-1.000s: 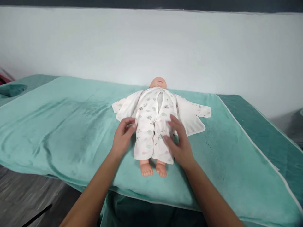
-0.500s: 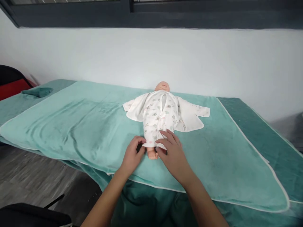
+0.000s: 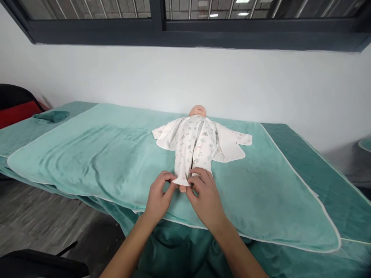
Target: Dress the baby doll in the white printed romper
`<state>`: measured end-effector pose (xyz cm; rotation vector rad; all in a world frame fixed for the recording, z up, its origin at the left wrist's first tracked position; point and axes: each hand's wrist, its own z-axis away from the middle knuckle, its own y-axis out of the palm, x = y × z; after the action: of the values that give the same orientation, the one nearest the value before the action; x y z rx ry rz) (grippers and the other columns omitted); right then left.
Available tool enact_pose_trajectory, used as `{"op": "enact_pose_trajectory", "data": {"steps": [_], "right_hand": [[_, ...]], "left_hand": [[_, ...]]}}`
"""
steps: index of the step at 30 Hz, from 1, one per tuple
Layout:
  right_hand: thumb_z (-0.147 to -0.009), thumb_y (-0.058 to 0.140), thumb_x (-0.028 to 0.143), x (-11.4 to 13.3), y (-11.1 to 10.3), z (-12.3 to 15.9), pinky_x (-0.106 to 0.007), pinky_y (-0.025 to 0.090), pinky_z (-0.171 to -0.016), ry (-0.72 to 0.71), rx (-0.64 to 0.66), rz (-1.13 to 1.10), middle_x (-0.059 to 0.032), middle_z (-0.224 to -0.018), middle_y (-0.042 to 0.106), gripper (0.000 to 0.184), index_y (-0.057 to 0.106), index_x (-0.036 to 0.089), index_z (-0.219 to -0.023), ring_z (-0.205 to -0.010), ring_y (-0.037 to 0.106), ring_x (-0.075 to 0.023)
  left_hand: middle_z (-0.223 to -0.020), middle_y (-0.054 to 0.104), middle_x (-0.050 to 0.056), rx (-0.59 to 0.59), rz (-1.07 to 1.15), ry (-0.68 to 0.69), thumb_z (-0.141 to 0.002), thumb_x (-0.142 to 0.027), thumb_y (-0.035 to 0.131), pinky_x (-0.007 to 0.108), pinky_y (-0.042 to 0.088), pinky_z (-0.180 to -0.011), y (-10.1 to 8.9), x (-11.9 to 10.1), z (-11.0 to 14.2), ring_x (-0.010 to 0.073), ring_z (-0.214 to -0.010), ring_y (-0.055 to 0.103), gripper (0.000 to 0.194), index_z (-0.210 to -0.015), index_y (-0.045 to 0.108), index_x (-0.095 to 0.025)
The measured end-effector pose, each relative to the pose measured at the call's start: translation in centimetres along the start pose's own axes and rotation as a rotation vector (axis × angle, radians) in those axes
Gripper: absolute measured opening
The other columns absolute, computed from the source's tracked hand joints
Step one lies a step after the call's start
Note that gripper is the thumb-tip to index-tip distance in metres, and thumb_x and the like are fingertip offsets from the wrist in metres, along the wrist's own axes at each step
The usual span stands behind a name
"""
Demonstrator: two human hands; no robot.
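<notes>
A baby doll [image 3: 198, 111] lies on its back on a light green blanket [image 3: 130, 154], its head toward the wall. White printed baby pants [image 3: 183, 162] cover its legs, and a white baby jacket [image 3: 230, 143] lies spread out under it with both sleeves out to the sides. My left hand [image 3: 159, 195] pinches the left corner of the hem of one pant leg. My right hand [image 3: 205, 197] pinches the same hem at its other corner, so the cuff is stretched flat between them. Only the toes [image 3: 182, 189] show below that cuff. The doll's other foot is hidden behind my right hand.
A darker green cover [image 3: 333, 185] lies under the blanket and hangs over the front edge. White wall [image 3: 185, 77] and a dark window frame [image 3: 116, 34] stand behind. A red and black chair [image 3: 17, 112] is at the left, a black object [image 3: 43, 264] at lower left.
Both hands have closed on the hem and pulled the pant leg down toward me, covering most of the foot. The head camera has tilted up slightly, showing more window.
</notes>
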<state>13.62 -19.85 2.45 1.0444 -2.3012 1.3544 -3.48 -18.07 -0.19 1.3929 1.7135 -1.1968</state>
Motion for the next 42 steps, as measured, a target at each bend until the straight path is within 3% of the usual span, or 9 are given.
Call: {"op": "enact_pose_trajectory", "data": {"steps": [6, 9, 12, 17, 19, 22, 28, 33, 42], "right_hand": [[-0.097, 0.058, 0.017, -0.4, -1.1, 1.8, -0.047, 0.05, -0.105, -0.033, 0.009, -0.075, -0.0086, -0.128, 0.062, 0.011, 0.065, 0.025, -0.099, -0.129, 0.054, -0.0259], [-0.1, 0.051, 0.016, -2.1, -1.5, 2.8, -0.042, 0.052, -0.102, 0.075, -0.089, -0.115, -0.009, -0.131, 0.06, 0.022, 0.063, 0.027, -0.115, -0.125, 0.058, -0.0225], [-0.096, 0.049, 0.012, -4.5, -1.1, 3.3, -0.045, 0.052, -0.101, 0.195, -0.17, -0.014, -0.0125, -0.129, 0.06, 0.032, 0.057, 0.022, -0.126, -0.122, 0.057, -0.0253], [-0.09, 0.06, 0.016, -6.4, -0.2, 2.9, -0.049, 0.049, -0.089, 0.233, -0.075, 0.163, -0.0111, -0.109, 0.067, 0.021, 0.063, 0.019, -0.11, -0.105, 0.058, -0.0312], [-0.094, 0.058, 0.02, -6.1, -0.5, 2.5, -0.044, 0.048, -0.083, 0.225, -0.048, 0.068, -0.0072, -0.098, 0.068, 0.01, 0.064, 0.021, -0.101, -0.096, 0.06, -0.0276], [-0.099, 0.053, 0.024, -4.9, -1.9, 2.2, -0.034, 0.048, -0.075, 0.221, -0.048, -0.21, -0.0026, -0.088, 0.066, 0.011, 0.063, 0.022, -0.097, -0.083, 0.061, -0.0194], [-0.098, 0.053, 0.02, -2.7, -3.8, 1.9, -0.031, 0.048, -0.073, 0.121, -0.077, -0.239, -0.0017, -0.086, 0.063, 0.011, 0.06, 0.023, -0.09, -0.08, 0.06, -0.0168], [-0.1, 0.054, 0.02, -3.1, -3.8, 2.2, -0.03, 0.049, -0.073, 0.084, -0.069, -0.191, -0.0027, -0.087, 0.063, 0.01, 0.06, 0.022, -0.093, -0.08, 0.061, -0.0166], [-0.099, 0.055, 0.017, -4.6, -4.1, 5.6, -0.03, 0.05, -0.074, 0.029, 0.05, -0.072, -0.004, -0.094, 0.063, 0.009, 0.06, 0.024, -0.099, -0.085, 0.062, -0.0171]], "left_hand": [[-0.095, 0.06, 0.001, 0.007, -0.057, -0.048, -0.098, -0.024, 0.055, 0.028, 0.046, -0.087, -0.1, 1.4, 2.4, 0.014, -0.092, 0.059, 0.006, -0.097, 0.06, -0.022], [-0.107, 0.061, 0.003, -0.03, -0.119, 0.037, -0.098, -0.023, 0.056, 0.031, 0.047, -0.094, 0.2, 0.8, 2.5, 0.0159, -0.105, 0.059, 0.01, -0.106, 0.062, -0.023], [-0.114, 0.063, 0.005, -0.046, -0.212, 0.168, -0.097, -0.021, 0.058, 0.033, 0.049, -0.097, 0.8, -0.7, 1.5, 0.018, -0.111, 0.058, 0.019, -0.115, 0.062, -0.023], [-0.117, 0.066, 0.007, 0.125, -0.429, 0.333, -0.096, -0.015, 0.053, 0.041, 0.048, -0.101, 2.7, -2.4, -0.8, 0.0222, -0.116, 0.056, 0.024, -0.117, 0.062, -0.022], [-0.12, 0.066, 0.007, 0.193, -0.505, 0.327, -0.096, -0.015, 0.052, 0.044, 0.046, -0.103, 3.3, -2.6, -1.3, 0.0246, -0.121, 0.054, 0.025, -0.118, 0.062, -0.021], [-0.123, 0.065, 0.007, 0.239, -0.54, 0.303, -0.097, -0.019, 0.052, 0.045, 0.045, -0.103, 3.9, -2.9, -1.5, 0.0261, -0.124, 0.053, 0.027, -0.122, 0.061, -0.022], [-0.115, 0.068, 0.006, 0.24, -0.565, 0.275, -0.091, -0.022, 0.059, 0.05, 0.041, -0.107, 5.1, -4.0, -1.5, 0.0263, -0.112, 0.059, 0.024, -0.115, 0.059, -0.023], [-0.099, 0.07, 0.004, 0.226, -0.63, 0.253, -0.092, -0.017, 0.055, 0.052, 0.041, -0.107, 5.7, -4.1, -2.0, 0.0247, -0.098, 0.063, 0.015, -0.104, 0.06, -0.023], [-0.097, 0.069, 0.006, 0.196, -0.646, 0.486, -0.094, -0.011, 0.053, 0.045, 0.049, -0.098, 3.8, -3.9, 0.2, 0.0232, -0.096, 0.063, 0.024, -0.114, 0.061, -0.02]]}}
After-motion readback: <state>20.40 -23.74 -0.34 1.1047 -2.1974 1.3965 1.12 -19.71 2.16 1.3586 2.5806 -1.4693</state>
